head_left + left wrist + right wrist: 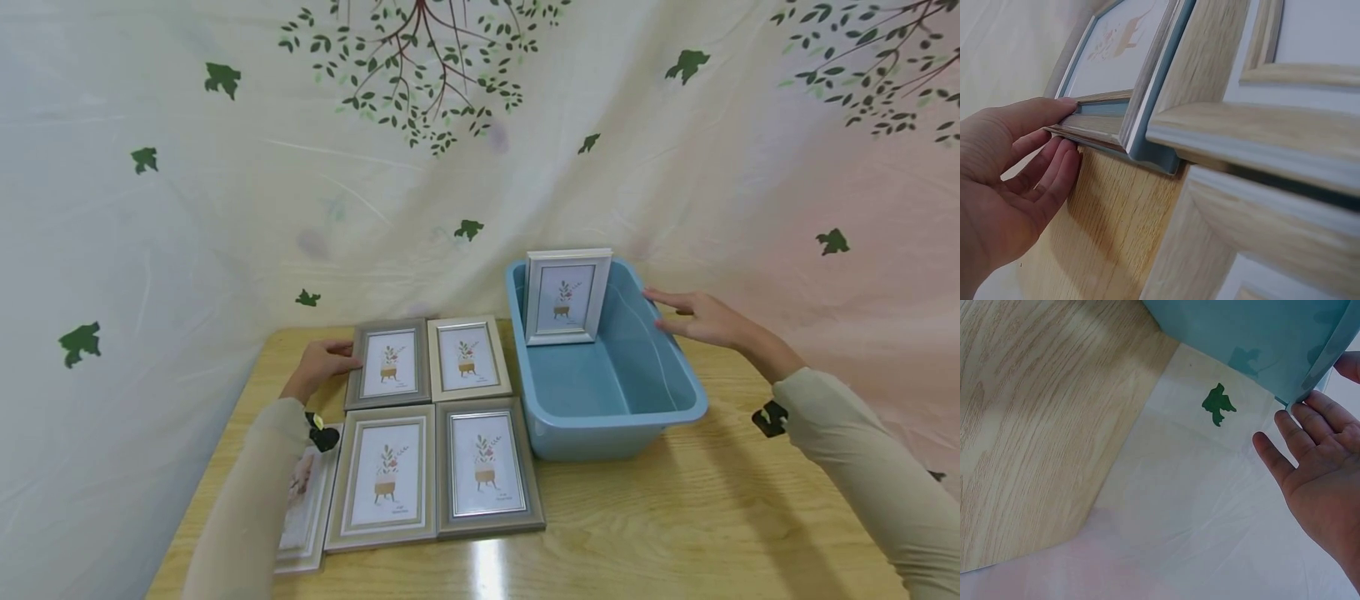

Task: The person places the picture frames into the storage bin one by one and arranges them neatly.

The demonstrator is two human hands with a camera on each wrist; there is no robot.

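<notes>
As one hand takes hold and the other rests at the tub, we see the left hand (322, 367) at the left edge of a grey-brown picture frame (388, 363), left of centre on a wood-grain table (615, 533). Its thumb is clamped on the moulding from above, fingertips bent in beneath; we cannot tell whether the frame has fully left the table. Close beside it on the right lies a cream frame (469, 357); below the pair, at lower centre-left, we count a beige frame (386, 477) and a larger grey-brown frame (491, 467), with a white frame (309, 510) partly hidden by the sleeve. At centre-right, the right hand (701, 317) touches the rim of a blue plastic tub (611, 422), its fingers loosely apart rather than closed tight. Inside the tub, toward its upper left, a silver-white frame (567, 297) stands upright, its top above the rim. To handle this well, we would pinch only the moulding, off the glazed front, raise the held edge first so that its corners clear the neighbouring frames, bring it up level and slowly, and let the right hand steady the tub without tipping it, lest the standing frame slide.
</notes>
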